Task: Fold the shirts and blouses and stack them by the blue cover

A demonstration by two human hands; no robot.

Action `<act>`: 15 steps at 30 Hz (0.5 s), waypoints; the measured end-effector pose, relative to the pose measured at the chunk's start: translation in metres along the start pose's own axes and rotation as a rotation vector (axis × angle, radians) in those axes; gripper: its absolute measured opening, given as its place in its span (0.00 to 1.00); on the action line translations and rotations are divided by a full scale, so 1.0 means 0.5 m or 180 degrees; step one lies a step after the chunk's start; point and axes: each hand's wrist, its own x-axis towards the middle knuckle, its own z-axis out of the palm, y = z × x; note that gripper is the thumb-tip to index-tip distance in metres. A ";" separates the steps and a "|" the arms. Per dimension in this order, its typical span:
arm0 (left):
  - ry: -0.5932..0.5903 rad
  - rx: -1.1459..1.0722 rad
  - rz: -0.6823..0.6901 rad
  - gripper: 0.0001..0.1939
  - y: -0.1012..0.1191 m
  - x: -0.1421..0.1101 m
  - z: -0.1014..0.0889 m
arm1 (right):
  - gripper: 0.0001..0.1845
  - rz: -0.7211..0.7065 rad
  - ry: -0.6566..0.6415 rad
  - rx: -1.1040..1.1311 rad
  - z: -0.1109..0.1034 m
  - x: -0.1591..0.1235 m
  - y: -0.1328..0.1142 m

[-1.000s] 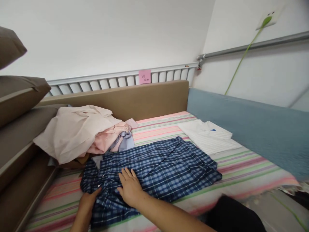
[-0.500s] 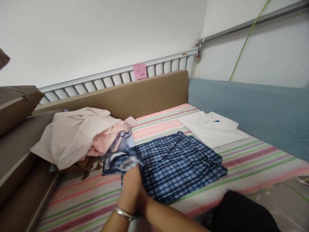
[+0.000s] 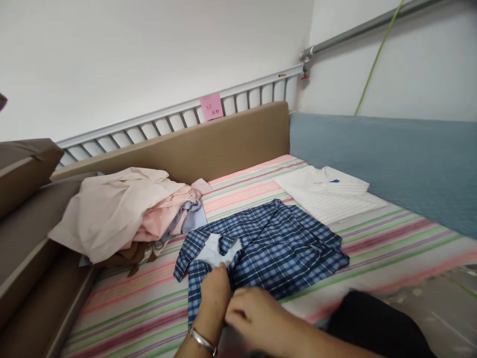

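A blue plaid shirt (image 3: 276, 248) lies spread on the striped bedding, one sleeve toward the left. The pale inside of its collar (image 3: 214, 252) faces up. My left hand (image 3: 216, 286), with a silver bracelet on the wrist, is closed on the shirt by the collar; its fingertips are partly hidden. Just to its right, my right hand (image 3: 253, 312) is curled closed above the shirt's near edge. Whatever its fingers may hold is hidden.
A heap of pink and pale clothes (image 3: 119, 209) sits at left beside brown cushions (image 3: 26, 238). A folded white striped shirt (image 3: 330, 191) lies at the far right. Behind stand a tan padded board (image 3: 238, 136), a blue one (image 3: 372, 154) and a radiator with a pink note (image 3: 211, 107).
The shirt's collar end, bunched and blurred before, now lies flatter with its pale inside showing. My right hand has come out from behind my left and shifted right.
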 end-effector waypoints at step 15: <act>0.1474 -0.1722 0.0257 0.15 -0.132 -0.013 0.038 | 0.14 0.1487 0.0471 -0.0982 -0.070 0.343 0.106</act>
